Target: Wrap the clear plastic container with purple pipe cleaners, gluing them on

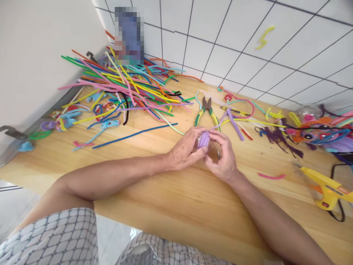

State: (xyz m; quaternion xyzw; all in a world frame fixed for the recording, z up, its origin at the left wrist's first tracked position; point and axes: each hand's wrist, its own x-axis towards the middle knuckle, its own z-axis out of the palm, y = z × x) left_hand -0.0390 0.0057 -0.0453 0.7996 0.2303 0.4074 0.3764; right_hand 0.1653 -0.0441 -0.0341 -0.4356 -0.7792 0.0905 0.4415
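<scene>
Left hand (184, 150) and right hand (224, 156) curl inward, perhaps just touching.

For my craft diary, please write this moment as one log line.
left hand: holding purple fuzzy-strip bundle | right hand: touching same bundle | yellow-green-handled metal pliers: lying beyond hands

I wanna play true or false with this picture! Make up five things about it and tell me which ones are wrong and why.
1. The left hand and right hand both touch the purple bundle. True.
2. The glue gun is blue. False: the glue gun is mostly yellow.
3. The pliers' handles are squeezed together. False: the pliers lie with their handles spread apart.
4. A short pink piece lies on the table. True.
5. All the fuzzy sticks in the big pile are green. False: the big pile has many colours, like pink, yellow, blue and orange.
</scene>
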